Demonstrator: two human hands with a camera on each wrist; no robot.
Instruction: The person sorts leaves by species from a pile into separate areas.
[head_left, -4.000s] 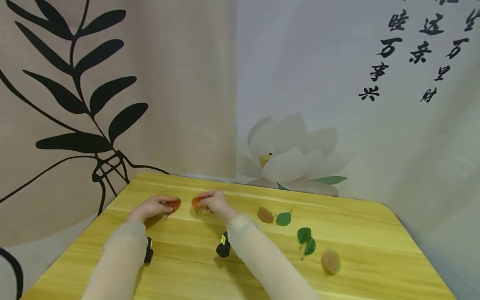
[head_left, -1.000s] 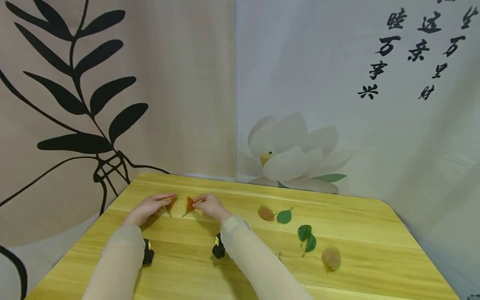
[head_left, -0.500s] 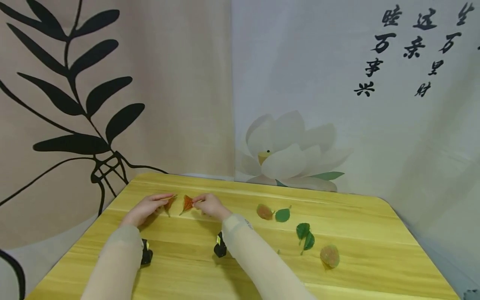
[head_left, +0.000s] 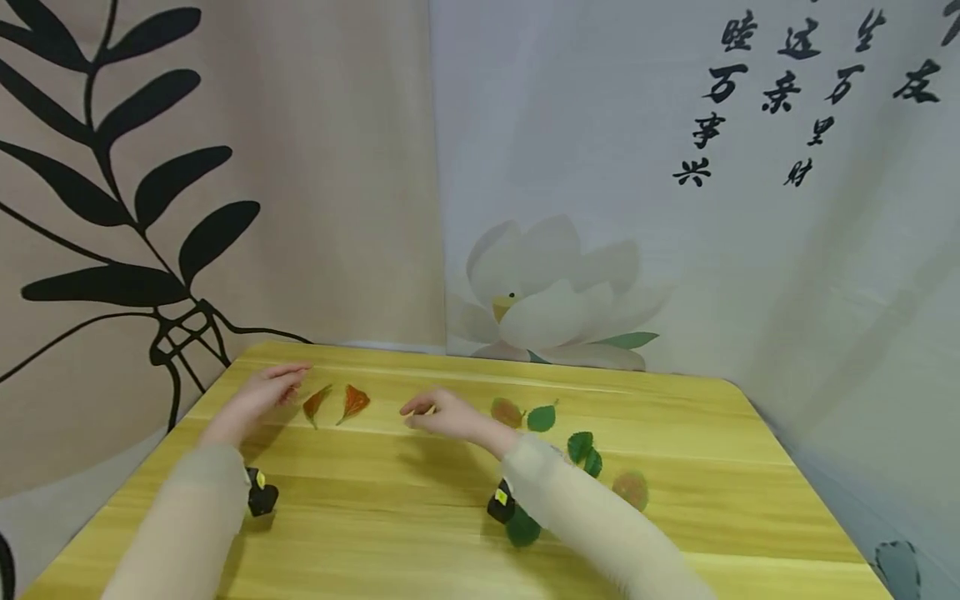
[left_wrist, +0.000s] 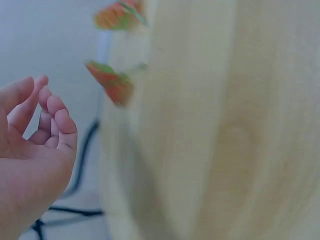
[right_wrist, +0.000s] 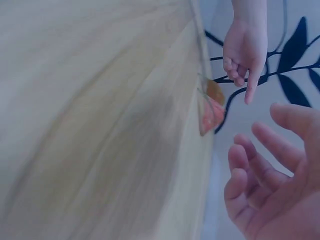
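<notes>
Two orange-red leaves lie side by side at the far left of the wooden table, a narrow curled leaf (head_left: 316, 405) and a fan-shaped leaf (head_left: 355, 402). My left hand (head_left: 272, 390) hovers just left of the curled leaf, fingers loosely bent and holding nothing. To the right of the fan-shaped leaf my right hand (head_left: 450, 414) hangs above the table, its fingers relaxed and nothing between them. The left wrist view has both leaves blurred, the nearer leaf (left_wrist: 112, 82) beyond the fingertips. In the right wrist view a pinkish-red leaf (right_wrist: 212, 115) lies past the right fingers.
Right of the right hand lie a reddish round leaf (head_left: 506, 412), a green leaf (head_left: 541, 418), a pair of green leaves (head_left: 582, 450) and a pale orange-green leaf (head_left: 630, 489). Another green leaf (head_left: 522, 527) shows beneath the right forearm. A printed cloth (head_left: 337, 167) hangs behind the table (head_left: 360, 533).
Both hands have let go of the two orange-red leaves, which now lie on the table. The left hand has drawn away leftward, the right hand rightward. The head view has turned slightly right.
</notes>
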